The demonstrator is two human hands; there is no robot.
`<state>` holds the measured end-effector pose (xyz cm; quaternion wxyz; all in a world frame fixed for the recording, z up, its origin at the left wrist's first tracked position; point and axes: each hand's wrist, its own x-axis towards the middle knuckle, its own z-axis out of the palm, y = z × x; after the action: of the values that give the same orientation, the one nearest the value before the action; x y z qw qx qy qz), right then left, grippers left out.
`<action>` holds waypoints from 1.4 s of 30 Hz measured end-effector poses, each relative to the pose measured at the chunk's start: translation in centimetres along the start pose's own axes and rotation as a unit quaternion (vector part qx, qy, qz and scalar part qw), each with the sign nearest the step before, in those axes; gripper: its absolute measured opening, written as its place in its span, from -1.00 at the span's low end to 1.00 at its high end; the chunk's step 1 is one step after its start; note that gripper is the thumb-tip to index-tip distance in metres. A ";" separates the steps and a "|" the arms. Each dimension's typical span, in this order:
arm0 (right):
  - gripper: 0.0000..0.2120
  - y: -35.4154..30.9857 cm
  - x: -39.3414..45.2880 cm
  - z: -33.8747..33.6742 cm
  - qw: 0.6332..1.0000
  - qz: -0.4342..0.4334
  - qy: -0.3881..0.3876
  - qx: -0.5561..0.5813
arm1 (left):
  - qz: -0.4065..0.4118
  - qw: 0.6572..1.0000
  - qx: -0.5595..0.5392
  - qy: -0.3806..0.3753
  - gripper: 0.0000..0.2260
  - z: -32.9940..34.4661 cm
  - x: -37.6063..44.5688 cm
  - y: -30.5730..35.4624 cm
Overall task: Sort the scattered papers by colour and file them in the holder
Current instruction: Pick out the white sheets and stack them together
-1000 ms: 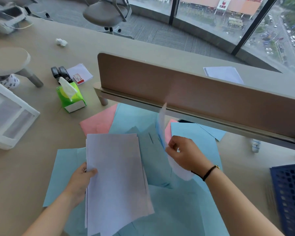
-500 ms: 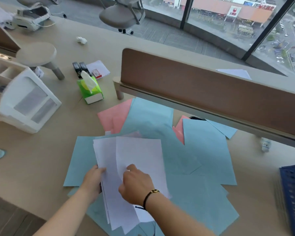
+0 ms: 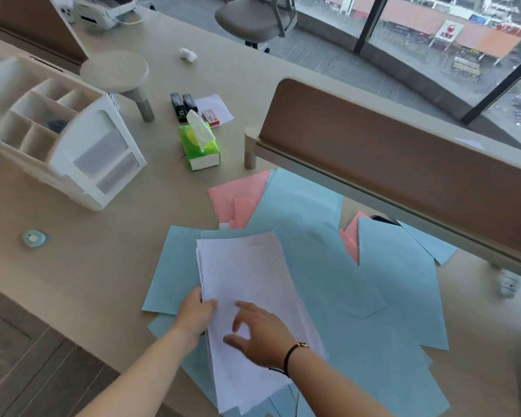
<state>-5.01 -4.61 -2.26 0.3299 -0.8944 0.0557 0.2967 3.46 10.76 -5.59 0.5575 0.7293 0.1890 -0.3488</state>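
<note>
A person is gathering the white papers (image 3: 247, 284) into one stack on the table (image 3: 103, 260). The left hand (image 3: 197, 314) is pinching the stack's left edge in a closed grip, while the right hand (image 3: 259, 335) is hovering over the top sheet, fingers loosely spread, seemingly holding nothing. Blue papers (image 3: 373, 296) and pink papers (image 3: 238, 197) are lying scattered underneath. Squaring the stack, then carrying it to the white holder (image 3: 82, 152) at far left, is likely coming next.

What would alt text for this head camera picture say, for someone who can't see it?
Two bare hands gather a stack of white papers: the left hand grips its edge, the right hand hovers open above. Blue papers and pink papers lie scattered beneath on the desk.
</note>
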 end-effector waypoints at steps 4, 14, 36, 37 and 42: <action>-0.50 2.9 0.6 -2.1 0.948 0.158 0.202 0.188 | 0.028 0.998 -0.013 -0.048 -0.73 -2.1 0.6 0.8; -0.74 6.6 0.6 -4.4 0.764 0.201 0.118 0.601 | -0.017 0.971 -0.087 -0.221 -0.70 -2.4 2.3 5.4; -0.83 8.9 -1.6 -2.9 0.742 0.335 0.213 0.540 | 0.145 0.814 0.563 -0.024 -0.68 1.2 15.7 14.5; -0.83 8.9 -1.7 -2.9 0.741 0.336 0.210 0.542 | 0.143 0.823 0.549 -0.035 -0.77 1.3 15.7 14.8; -0.83 8.7 -2.1 -3.0 0.737 0.338 0.201 0.549 | 0.132 0.872 0.468 -0.065 -0.75 1.5 15.3 15.1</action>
<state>-7.82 -13.45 -4.11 0.6227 -0.5193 0.5729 0.1196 23.53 3.02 -6.47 0.2033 0.8988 -0.1309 -0.3658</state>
